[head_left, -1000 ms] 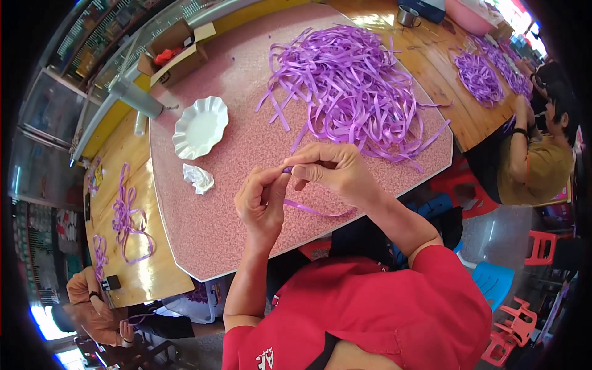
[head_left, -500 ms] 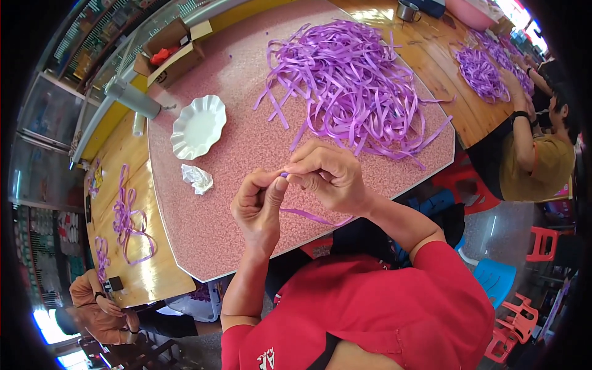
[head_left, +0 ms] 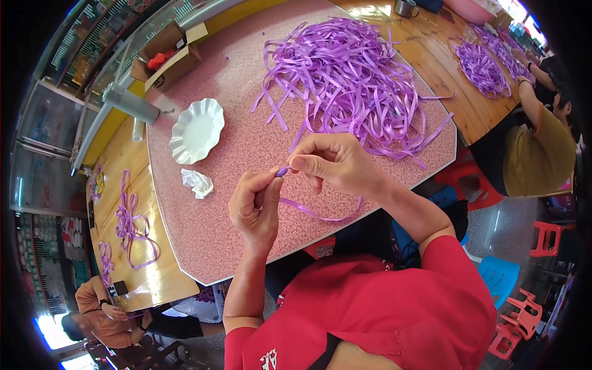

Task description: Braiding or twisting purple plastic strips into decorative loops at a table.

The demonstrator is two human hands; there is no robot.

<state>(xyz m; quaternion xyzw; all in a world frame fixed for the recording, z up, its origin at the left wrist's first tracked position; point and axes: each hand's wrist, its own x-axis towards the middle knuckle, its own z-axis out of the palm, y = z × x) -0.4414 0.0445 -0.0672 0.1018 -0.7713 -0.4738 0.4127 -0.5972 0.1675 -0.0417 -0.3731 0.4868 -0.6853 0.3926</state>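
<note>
Over the pink-topped table, my left hand (head_left: 258,200) pinches a small rounded purple piece (head_left: 282,172) between thumb and forefinger. A purple ribbon (head_left: 320,217) trails from beneath that hand and curves to the right above the table's near edge. Just beside the piece, my right hand (head_left: 333,161) has thumb and forefinger closed near its upper end. Whatever lies in that pinch is too small to make out. Beyond my hands is a big tangled heap of purple ribbons (head_left: 345,80).
A white scalloped dish (head_left: 197,131) and crumpled white tissue (head_left: 198,184) are at the left. Behind them stand a grey bottle (head_left: 131,103) and an open cardboard box (head_left: 169,65). More ribbons (head_left: 131,228) lie on the wooden surface. People (head_left: 536,151) sit at both sides.
My right hand's fingers have drawn slightly back from the left's, so more of the purple piece shows. The trailing ribbon has shifted right and bends more.
</note>
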